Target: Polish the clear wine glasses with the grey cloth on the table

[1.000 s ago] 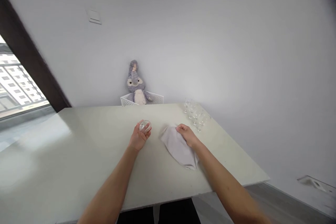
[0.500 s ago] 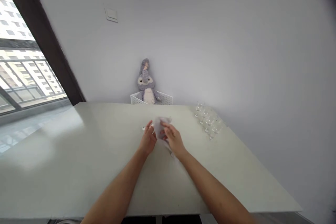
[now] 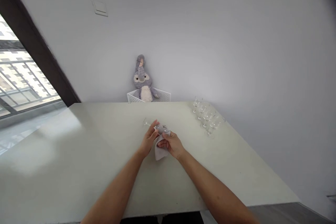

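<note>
A clear stemmed glass [image 3: 147, 123] is held on its side above the table, its foot pointing left and its bowl to the right. My left hand [image 3: 150, 138] is closed around it near the stem and the base of the bowl. At the bowl's rim, my right hand [image 3: 173, 144] grips a pale cloth [image 3: 160, 153], part of which seems to be inside the bowl while the rest hangs below. Several clear stemmed glasses [image 3: 208, 116] stand in a group at the table's back right.
The pale table [image 3: 105, 168] reaches back to a grey wall. Behind its far edge, a grey plush rabbit [image 3: 146, 93] sits in a white perforated basket [image 3: 166, 96]. A window with a dark frame [image 3: 42, 42] is on the left.
The glass now shows clearly between my hands, tilted sideways. The cloth has dropped from above my fingers to hang below my right hand. The view has shifted slightly.
</note>
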The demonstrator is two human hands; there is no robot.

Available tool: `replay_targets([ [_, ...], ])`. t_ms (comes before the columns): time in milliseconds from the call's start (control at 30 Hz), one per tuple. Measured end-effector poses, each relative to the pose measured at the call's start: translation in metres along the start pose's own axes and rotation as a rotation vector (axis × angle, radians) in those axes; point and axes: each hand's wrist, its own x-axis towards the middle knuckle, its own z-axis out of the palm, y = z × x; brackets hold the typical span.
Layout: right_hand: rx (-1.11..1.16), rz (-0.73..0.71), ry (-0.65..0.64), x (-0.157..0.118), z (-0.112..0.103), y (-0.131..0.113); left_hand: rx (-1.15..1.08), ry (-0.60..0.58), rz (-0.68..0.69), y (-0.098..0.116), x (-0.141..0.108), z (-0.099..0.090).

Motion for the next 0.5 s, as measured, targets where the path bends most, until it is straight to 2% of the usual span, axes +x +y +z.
replay_targets([
  [100,0.238,0.069,-0.015,-0.001,-0.001,-0.003,0.061,-0.008,0.089,0.003,0.002,-0.003],
  [167,0.163,0.064,-0.051,-0.003,-0.001,-0.004,0.102,-0.028,0.076,0.005,0.002,-0.005],
  [200,0.049,0.043,-0.061,-0.004,0.000,-0.003,0.120,-0.024,0.048,0.005,0.002,-0.006],
  [267,-0.325,-0.063,-0.077,-0.008,0.003,-0.002,0.176,0.026,-0.032,0.003,0.003,-0.008],
  [333,-0.790,-0.249,-0.096,-0.011,0.005,0.001,0.280,0.112,-0.122,0.000,0.004,-0.011],
  [400,-1.155,-0.424,-0.103,-0.013,0.005,0.002,0.415,0.170,-0.190,0.001,0.004,-0.012],
  [433,-1.252,-0.465,-0.090,-0.013,0.003,0.002,0.490,0.186,-0.200,0.003,0.004,-0.012],
  [500,-1.282,-0.428,-0.002,-0.010,-0.001,0.001,0.634,0.227,-0.157,0.016,0.002,-0.006],
])
